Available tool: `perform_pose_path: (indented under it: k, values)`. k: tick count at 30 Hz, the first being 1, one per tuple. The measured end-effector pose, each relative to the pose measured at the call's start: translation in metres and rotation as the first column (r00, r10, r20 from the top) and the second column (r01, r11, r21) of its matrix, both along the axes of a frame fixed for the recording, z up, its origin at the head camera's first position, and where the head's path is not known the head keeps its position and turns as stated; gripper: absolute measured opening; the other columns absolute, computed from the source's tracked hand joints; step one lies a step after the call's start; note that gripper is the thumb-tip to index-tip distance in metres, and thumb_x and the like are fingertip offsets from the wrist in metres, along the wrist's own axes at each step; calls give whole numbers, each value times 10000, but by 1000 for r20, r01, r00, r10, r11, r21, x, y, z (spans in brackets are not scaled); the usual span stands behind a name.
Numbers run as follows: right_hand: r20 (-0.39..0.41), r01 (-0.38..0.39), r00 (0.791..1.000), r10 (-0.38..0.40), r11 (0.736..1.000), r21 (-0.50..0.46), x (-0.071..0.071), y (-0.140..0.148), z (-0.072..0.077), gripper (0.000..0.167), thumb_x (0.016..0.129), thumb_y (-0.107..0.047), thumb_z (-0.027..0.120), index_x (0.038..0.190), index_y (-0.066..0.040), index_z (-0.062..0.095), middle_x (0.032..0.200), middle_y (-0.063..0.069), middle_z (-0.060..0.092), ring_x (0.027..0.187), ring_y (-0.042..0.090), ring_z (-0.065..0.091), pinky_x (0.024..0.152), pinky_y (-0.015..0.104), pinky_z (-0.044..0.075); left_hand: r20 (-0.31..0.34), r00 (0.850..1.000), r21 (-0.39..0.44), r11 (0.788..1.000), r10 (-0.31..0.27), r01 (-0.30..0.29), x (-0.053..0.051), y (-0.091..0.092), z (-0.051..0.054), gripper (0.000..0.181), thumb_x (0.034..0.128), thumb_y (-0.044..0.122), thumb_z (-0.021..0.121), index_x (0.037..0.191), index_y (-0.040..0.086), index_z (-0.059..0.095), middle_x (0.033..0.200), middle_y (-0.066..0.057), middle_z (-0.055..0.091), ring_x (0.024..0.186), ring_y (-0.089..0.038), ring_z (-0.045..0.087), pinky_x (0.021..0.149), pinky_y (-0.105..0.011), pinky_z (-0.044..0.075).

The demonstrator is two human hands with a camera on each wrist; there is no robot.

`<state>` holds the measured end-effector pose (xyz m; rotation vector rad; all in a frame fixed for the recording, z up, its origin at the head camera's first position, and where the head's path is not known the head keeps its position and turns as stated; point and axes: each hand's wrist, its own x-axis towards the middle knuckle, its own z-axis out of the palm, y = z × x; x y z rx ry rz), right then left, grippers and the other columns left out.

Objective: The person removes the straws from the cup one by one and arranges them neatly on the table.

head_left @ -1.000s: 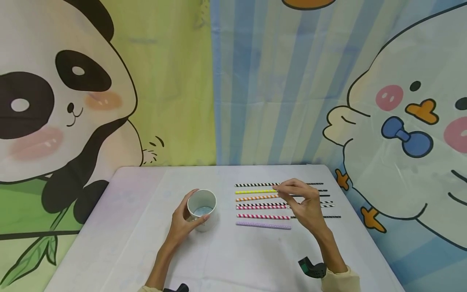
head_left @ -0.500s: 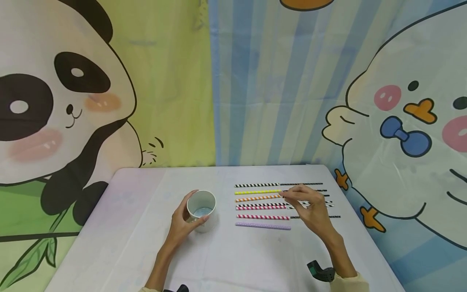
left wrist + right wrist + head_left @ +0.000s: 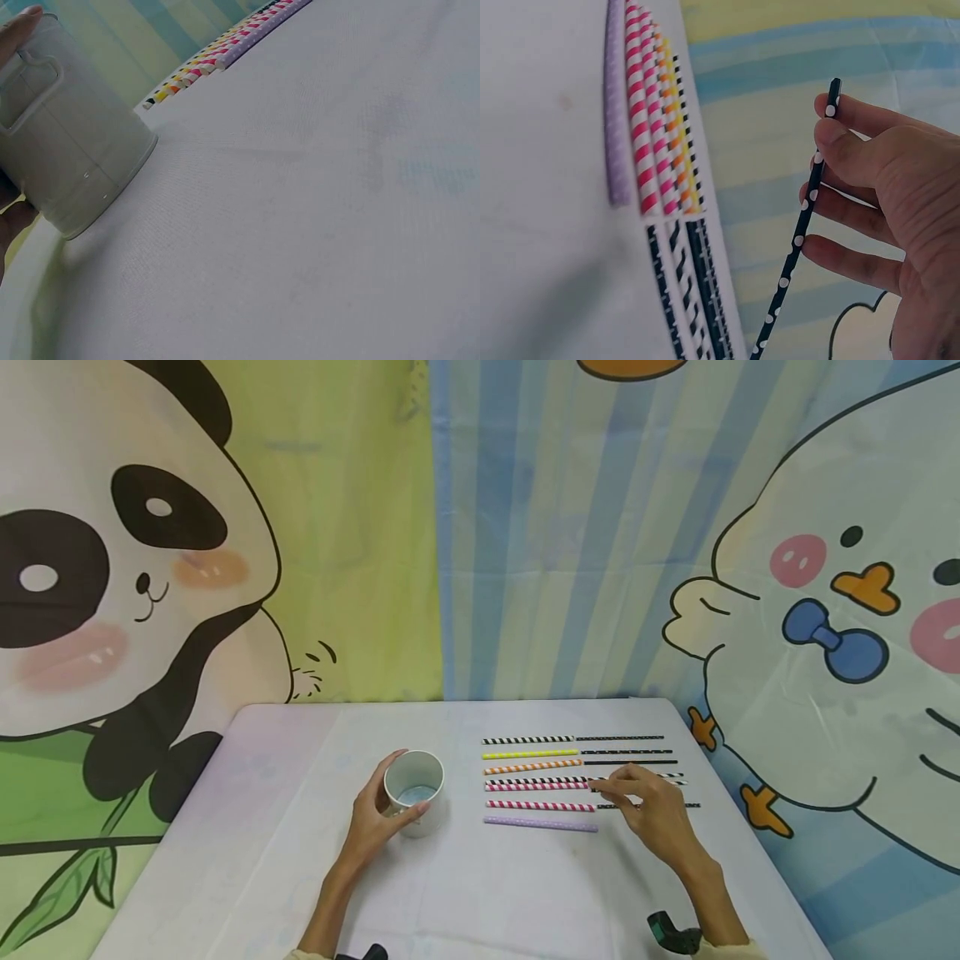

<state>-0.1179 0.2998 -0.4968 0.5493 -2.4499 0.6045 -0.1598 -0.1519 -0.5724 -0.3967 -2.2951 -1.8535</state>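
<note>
My left hand (image 3: 375, 814) holds a pale, whitish mug (image 3: 415, 777) standing at the middle of the table, thumb along its near side. The mug's handle (image 3: 34, 97) shows in the left wrist view. Between thumb and forefinger, my right hand (image 3: 900, 180) pinches a black paper straw with white dots (image 3: 783, 282); its lower end leaves the right wrist view. In the head view my right hand (image 3: 656, 814) hovers over the right side of the straw rows, and the held straw is hard to make out there.
Striped straws lie in parallel rows: a yellow straw (image 3: 529, 754), an orange straw (image 3: 532, 767), a red-striped straw (image 3: 540, 806) and others. Nearest is a purple straw (image 3: 540, 824). Black straws (image 3: 619, 738) extend the rows rightward. Printed curtains (image 3: 525, 568) hang behind the white table (image 3: 465, 893).
My right hand has moved right and nearer to me, from beside the yellow straw to the pink-striped row. My left hand and the mug stay in place.
</note>
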Motion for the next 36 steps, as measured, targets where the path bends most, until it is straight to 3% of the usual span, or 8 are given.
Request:
perform_pose_path:
  k: [12, 22, 36]
  values:
    - [104, 73, 992, -78, 996, 53, 8, 15, -25, 374, 771, 23, 937, 1000, -271, 899, 834, -147, 636, 663, 13, 419, 538, 177, 350, 7, 1000, 0, 1000, -4, 4, 1, 0, 0, 932, 874, 144, 938, 1656, 290, 453, 1531, -144, 616, 1313, -436, 654, 1080, -387, 589]
    - [97, 103, 988, -116, 985, 135, 10, 24, -38, 349, 745, -5, 960, 963, -272, 904, 805, -138, 617, 658, -19, 347, 528, 168, 313, 15, 1000, 2, 1000, -4, 4, 0, 0, 0, 931, 872, 153, 940, 1653, 304, 456, 1532, -137, 617, 1312, -440, 655, 1080, -390, 590]
    - [193, 154, 962, -193, 967, 203, 11, 28, -53, 307, 790, -57, 953, 970, -301, 904, 822, -152, 665, 657, -11, 375, 543, 186, 320, 22, 1000, -4, 1000, 1, -1, 0, 0, -1, 933, 872, 156, 940, 1653, 317, 455, 1530, -121, 620, 1307, -440, 655, 1076, -371, 588]
